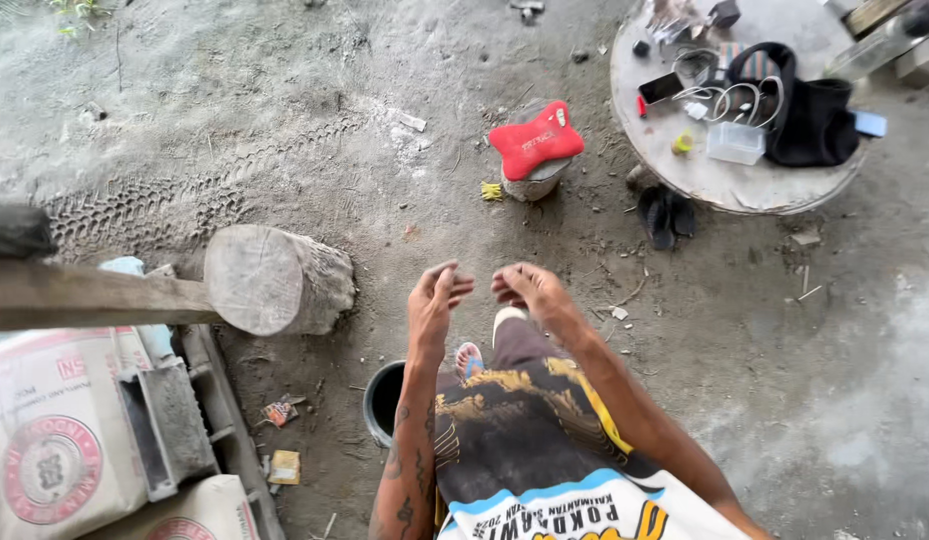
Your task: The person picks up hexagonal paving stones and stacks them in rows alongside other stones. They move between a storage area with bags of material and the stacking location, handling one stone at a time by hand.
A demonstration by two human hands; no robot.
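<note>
While both hands — left hand (435, 300), right hand (525, 290) — hang loosely curled, empty, packed dirt floor (385, 180) spreads below.

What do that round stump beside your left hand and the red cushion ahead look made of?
The stump looks like raw wood: pale sawn face, rough bark-like side. The red cushion seems soft fabric or foam with a matte surface, though the exact material is unclear.

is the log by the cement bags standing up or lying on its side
Lying on its side: the log shows its round cut face to the camera, bark side on the dirt, beside the wooden plank.
</note>
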